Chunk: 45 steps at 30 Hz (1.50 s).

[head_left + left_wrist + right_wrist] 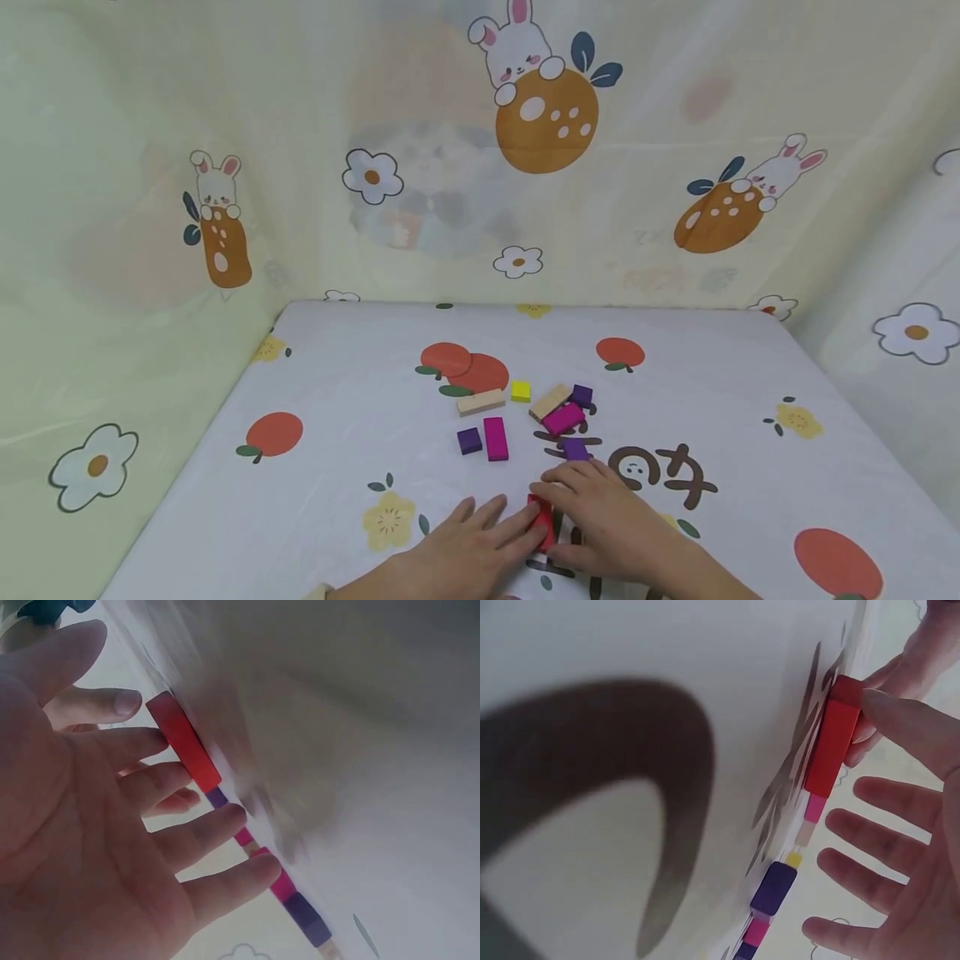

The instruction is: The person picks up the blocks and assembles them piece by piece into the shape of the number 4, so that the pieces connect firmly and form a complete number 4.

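Both hands sit nearest the camera, either side of a red block [834, 742] that lies on the bench [322, 487] with its long side running away from the person. The left hand [467, 552] is spread wide with straight fingers, two fingertips resting against the block. The right hand [618, 527] is loosely extended, its fingers apart and its thumb at the block's near end; whether the thumb presses there, I cannot tell. Just beyond the right fingers is a purple block [576, 448], partly hidden by them. Further off to the left, a magenta block [496, 439] lies lengthwise beside a dark purple cube [469, 441]. Behind these are a plain wooden block [481, 403] and, just to its right, a yellow block [521, 391]. Right of that, a second wooden block [550, 403], a second magenta block [564, 419] and another dark purple cube [582, 396] form a close cluster. Fruit and flowers are printed across the white bench cover, and a cream curtain [300, 225] with rabbits hangs behind.
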Tool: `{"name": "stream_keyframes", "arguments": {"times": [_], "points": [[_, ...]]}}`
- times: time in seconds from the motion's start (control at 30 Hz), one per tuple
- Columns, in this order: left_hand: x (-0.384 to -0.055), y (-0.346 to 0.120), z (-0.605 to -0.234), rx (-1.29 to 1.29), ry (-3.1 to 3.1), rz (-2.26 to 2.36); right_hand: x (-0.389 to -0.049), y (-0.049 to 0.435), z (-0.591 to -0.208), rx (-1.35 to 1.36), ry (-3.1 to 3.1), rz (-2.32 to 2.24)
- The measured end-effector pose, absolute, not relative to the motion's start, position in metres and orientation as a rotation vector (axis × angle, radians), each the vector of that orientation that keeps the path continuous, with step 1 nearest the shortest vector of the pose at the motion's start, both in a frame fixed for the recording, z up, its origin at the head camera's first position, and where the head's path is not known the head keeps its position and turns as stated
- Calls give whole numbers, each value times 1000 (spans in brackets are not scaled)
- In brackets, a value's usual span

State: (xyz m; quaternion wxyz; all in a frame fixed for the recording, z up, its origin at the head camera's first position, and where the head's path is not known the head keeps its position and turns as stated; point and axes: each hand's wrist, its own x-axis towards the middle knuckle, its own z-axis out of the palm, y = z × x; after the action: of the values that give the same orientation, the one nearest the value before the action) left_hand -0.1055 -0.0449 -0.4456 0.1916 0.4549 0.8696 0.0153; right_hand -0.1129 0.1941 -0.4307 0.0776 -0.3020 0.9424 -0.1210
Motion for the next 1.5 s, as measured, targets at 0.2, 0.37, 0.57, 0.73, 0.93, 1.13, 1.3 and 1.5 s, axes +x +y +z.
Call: {"name": "stream_keyframes", "arguments": {"times": [0.2,0.37,0.57,0.73,0.93,1.13,1.3,1.5], "points": [[-107,-45,-445,1280,2445,35,-113,199,-428,-913,2831,-383],[-107,-45,-444,1277,2427,59,-115,203,-429,-927,2876,-386],[-107,-44,-445,1290,2436,51,-119,207,-428,-938,2956,-333],[-107,-44,-445,1295,2445,38,-123,209,-427,-888,2977,-305],[-106,-44,-444,1274,2438,63,-126,212,-429,-846,2987,-294],[-106,-45,-445,1276,2436,77,-129,212,-430,-774,2987,-276],[-106,-43,-443,1276,2431,77,-134,214,-429,-733,2986,-279],[-106,-43,-441,1276,2423,67,-139,220,-432,-676,2972,-329]]}}
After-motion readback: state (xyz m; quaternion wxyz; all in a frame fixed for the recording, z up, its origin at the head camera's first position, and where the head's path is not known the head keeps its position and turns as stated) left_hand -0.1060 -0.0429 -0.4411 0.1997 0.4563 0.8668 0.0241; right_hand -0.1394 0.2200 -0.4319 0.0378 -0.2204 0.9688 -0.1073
